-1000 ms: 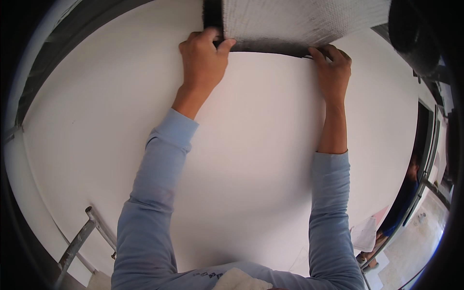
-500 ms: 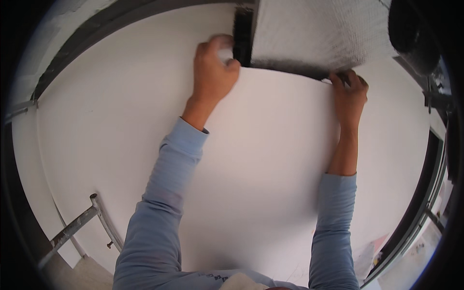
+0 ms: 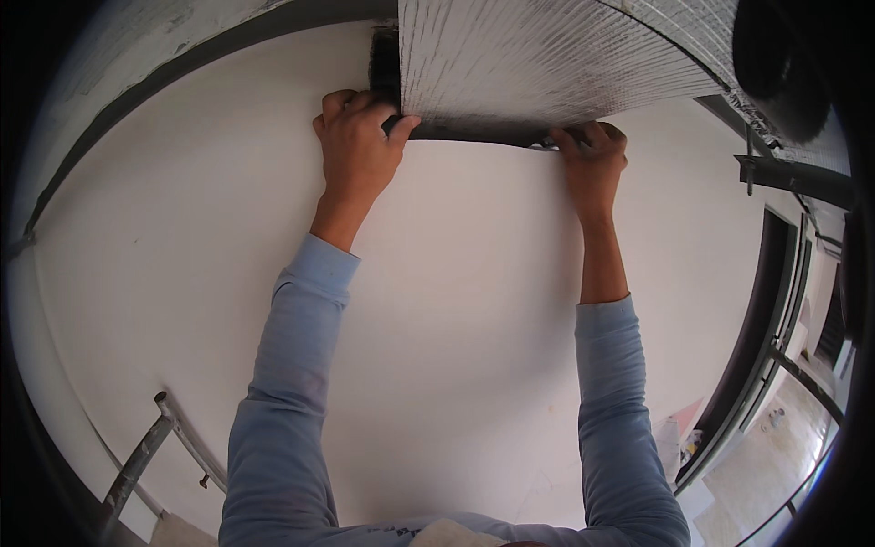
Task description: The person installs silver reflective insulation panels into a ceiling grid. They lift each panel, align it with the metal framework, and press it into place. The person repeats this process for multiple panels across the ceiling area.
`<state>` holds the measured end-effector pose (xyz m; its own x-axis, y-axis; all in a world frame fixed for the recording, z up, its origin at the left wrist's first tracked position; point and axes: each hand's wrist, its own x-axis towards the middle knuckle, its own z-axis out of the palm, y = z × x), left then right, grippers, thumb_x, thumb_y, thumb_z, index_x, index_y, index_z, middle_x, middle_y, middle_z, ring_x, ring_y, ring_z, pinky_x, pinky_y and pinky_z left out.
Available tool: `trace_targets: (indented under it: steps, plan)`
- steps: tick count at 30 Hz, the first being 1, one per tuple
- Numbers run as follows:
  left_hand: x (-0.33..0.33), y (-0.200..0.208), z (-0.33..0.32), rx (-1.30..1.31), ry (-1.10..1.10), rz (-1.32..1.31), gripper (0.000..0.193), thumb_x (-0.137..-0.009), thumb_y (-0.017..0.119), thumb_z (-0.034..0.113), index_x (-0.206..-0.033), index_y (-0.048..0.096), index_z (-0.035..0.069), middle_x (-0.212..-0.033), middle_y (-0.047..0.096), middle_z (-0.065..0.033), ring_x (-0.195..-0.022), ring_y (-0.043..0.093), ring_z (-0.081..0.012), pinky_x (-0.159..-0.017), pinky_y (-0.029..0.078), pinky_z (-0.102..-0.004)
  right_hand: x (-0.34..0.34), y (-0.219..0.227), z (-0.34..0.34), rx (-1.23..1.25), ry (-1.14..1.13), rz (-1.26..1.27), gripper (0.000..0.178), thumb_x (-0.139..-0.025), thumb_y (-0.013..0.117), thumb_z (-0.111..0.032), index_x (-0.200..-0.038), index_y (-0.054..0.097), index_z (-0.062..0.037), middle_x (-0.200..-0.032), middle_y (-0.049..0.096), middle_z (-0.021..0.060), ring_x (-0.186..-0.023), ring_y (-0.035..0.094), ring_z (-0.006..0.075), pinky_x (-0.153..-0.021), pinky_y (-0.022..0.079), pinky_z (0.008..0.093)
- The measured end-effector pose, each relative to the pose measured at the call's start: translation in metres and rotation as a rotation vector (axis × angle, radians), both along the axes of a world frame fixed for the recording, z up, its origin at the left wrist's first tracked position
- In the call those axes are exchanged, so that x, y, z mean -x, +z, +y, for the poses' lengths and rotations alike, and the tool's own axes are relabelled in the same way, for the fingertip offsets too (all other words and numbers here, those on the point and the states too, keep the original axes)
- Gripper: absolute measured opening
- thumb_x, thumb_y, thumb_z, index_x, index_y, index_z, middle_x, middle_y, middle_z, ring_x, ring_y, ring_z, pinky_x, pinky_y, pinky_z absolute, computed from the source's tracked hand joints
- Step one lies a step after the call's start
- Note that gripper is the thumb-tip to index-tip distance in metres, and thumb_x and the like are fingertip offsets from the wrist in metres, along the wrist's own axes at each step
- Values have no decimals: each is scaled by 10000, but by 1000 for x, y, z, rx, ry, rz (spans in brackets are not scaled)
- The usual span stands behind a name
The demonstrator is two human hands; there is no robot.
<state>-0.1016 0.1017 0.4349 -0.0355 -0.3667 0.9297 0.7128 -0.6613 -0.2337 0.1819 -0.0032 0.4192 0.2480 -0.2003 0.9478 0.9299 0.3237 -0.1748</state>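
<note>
Both hands working the lower edge of a dark opening in a white wall
The opening (image 3: pixel 474 131) is sitting at 12 o'clock in the white wall (image 3: pixel 456 273), with the left hand (image 3: pixel 358 146) loosely curling, thumb and fingers apart, at its 7 o'clock corner and the right hand (image 3: pixel 594 164) curling tighter at its 5; can't tell if either's gripping anything. Compared with half a second ago, the left thumb is reaching further along the edge. A silver panel (image 3: pixel 519 64) is blocking the opening's top, and a metal tube frame (image 3: pixel 138 456) is standing at 8.

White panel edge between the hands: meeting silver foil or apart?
Apart: black strip shows between smooth white panel and ribbed silver foil; depth unclear.
</note>
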Motion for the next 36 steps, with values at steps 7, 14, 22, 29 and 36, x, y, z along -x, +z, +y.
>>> trace_targets:
  steps: [7,14,22,29,36]
  plan:
    - [-2,-2,-4,-37,-61,-13,246,-823,830,309,-844,744,80,-1003,729,-24,-1126,516,-278,-950,364,-474,8,1,0,-47,94,62,254,-824,840,-296,-979,791,-100,-1228,583,175,-1225,452,376,-1039,421,496]
    - [-3,-5,-8,-14,-49,-59,220,-826,831,328,-862,741,130,-993,701,-18,-1164,498,-273,-952,378,-492,8,-1,-2,-93,-109,25,285,-843,828,-264,-1012,739,-52,-1080,670,124,-1203,485,351,-961,449,498]
    - [-4,-8,-16,-12,-113,-81,242,-808,844,316,-871,719,118,-983,685,-25,-1151,506,-282,-955,367,-471,40,-27,-9,-15,-173,-529,289,-960,698,-251,-1116,704,-7,-1045,713,193,-1032,633,393,-972,463,490]
    - [-8,-9,-8,-24,-122,-79,233,-789,843,292,-860,708,116,-994,677,-22,-1120,517,-281,-915,370,-477,72,43,-11,917,-176,-461,681,-1062,363,-561,-1273,656,16,-1216,675,281,-1171,606,473,-1053,444,483]
    - [-9,-9,-16,-52,-193,-86,225,-793,844,243,-830,671,103,-941,656,-58,-1085,533,-301,-899,391,-471,98,69,-7,1123,-33,-373,694,-1024,460,-604,-1511,491,-111,-1604,410,176,-1490,346,343,-1220,286,411]
